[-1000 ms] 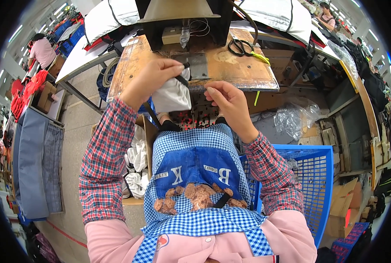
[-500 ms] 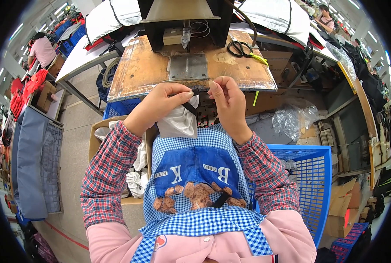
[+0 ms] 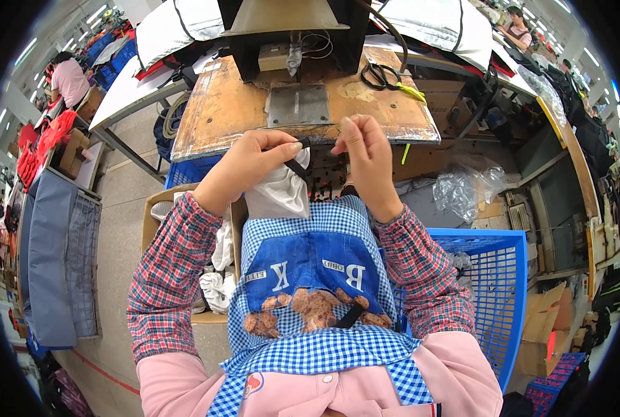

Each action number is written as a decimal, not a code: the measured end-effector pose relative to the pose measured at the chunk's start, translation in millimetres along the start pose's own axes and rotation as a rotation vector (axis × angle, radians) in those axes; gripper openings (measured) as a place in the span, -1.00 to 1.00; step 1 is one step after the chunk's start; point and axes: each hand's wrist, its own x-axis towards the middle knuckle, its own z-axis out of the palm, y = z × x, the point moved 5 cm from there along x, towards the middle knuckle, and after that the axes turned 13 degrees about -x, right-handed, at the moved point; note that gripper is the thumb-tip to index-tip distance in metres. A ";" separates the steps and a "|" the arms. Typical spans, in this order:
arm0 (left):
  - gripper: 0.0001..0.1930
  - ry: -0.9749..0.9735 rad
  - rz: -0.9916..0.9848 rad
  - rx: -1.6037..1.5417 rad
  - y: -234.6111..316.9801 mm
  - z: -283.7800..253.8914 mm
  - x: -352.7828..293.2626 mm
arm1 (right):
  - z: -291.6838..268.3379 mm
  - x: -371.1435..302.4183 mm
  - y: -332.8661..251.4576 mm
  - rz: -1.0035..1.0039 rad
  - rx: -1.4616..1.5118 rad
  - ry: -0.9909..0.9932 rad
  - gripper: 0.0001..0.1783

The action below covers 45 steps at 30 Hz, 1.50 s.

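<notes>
My left hand (image 3: 254, 167) pinches a black strap (image 3: 297, 167) between thumb and fingers, in front of the wooden bench's near edge. From this strap hangs a white, slightly shiny fabric piece (image 3: 280, 197), bunched below the hand and above my apron. A short way to the right, my right hand (image 3: 370, 156) is raised with its thumb and fingers closed in a pinch. Whatever lies between those fingertips is too small to make out. A gap separates the two hands.
On the wooden bench (image 3: 213, 115) are a metal plate (image 3: 298, 105), a dark-framed machine (image 3: 292, 28) and black-handled scissors (image 3: 381, 77). A cardboard box (image 3: 151, 236) with white fabric stands at my left, a blue plastic basket (image 3: 494, 278) at my right. Two people sit farther off.
My right hand has moved slightly up and to the right, widening the gap between the hands. The left hand and white fabric have shifted slightly left.
</notes>
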 end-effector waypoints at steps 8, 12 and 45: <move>-0.75 0.046 -0.052 -0.117 -5.7 -7.8 1.6 | -3.5 -10.5 11.3 0.035 -0.173 -0.257 -0.76; -0.75 0.002 -0.028 -0.129 -5.6 0.5 -1.0 | 13.4 -23.8 15.1 0.044 0.014 -0.284 -0.60; -0.70 0.974 -0.533 0.118 -444.8 -209.7 -245.3 | -88.9 -123.4 73.7 0.077 -1.273 -0.621 -0.56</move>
